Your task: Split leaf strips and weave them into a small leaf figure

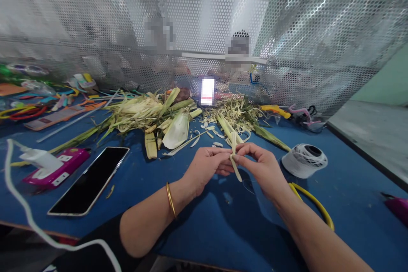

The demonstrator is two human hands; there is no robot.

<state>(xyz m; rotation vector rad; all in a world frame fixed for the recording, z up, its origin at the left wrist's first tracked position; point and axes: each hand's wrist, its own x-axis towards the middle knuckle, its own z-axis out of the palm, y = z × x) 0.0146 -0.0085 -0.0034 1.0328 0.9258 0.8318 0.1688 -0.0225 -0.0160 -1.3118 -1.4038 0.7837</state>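
Observation:
Above the blue table, both hands meet at a pale yellow-green strip of plant leaf (236,169), which stands roughly upright between the fingertips. My left hand (210,165) pinches it from the left, thumb on top and fingers beneath. From the other side my right hand (258,161) pinches the same strip near its middle, where it looks knotted or folded. A fine thread hangs just below my right fingers. Beyond the hands lie pale leaf scraps (210,129). A spool of white thread (304,161) stands to the right of my right hand.
A smartphone (89,180) and a magenta power strip (73,161) with a white charger lie left. Leaf piles (140,112) spread at the back before a perforated metal screen (197,12). Yellow-handled scissors (276,111) lie back right; a yellow loop (315,204) lies near my right forearm.

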